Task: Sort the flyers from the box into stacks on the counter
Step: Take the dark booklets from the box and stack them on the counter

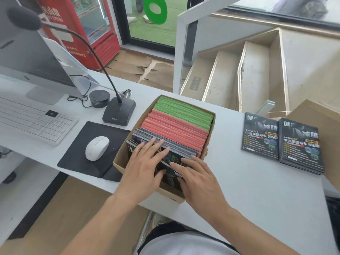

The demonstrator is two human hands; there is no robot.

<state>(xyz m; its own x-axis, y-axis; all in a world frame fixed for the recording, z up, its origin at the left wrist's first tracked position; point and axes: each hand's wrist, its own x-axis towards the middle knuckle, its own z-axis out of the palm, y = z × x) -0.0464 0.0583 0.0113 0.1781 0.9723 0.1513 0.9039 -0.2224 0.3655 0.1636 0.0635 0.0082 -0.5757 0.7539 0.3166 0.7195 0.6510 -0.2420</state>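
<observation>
Cardboard box (119, 163) sits on the white counter (257, 190), packed with upright flyers in three blocks: green flyers (185, 112) at the far end, red flyers (176, 130) in the middle, dark flyers (166, 146) nearest. Left hand (141, 166) and right hand (196, 178) both rest on the dark block, each grip spread with fingers straight, pinching nothing. Two stacks of dark flyers (281, 142) lie side by side on the counter, well right of the box.

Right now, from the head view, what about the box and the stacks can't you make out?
- Box depth: hidden by the packed flyers.
- Front black flyers: covered by left hand and right hand.
- Green flyers and pink flyers: only top edges visible.
- Black stacks: small print too small, sheet count unclear.
</observation>
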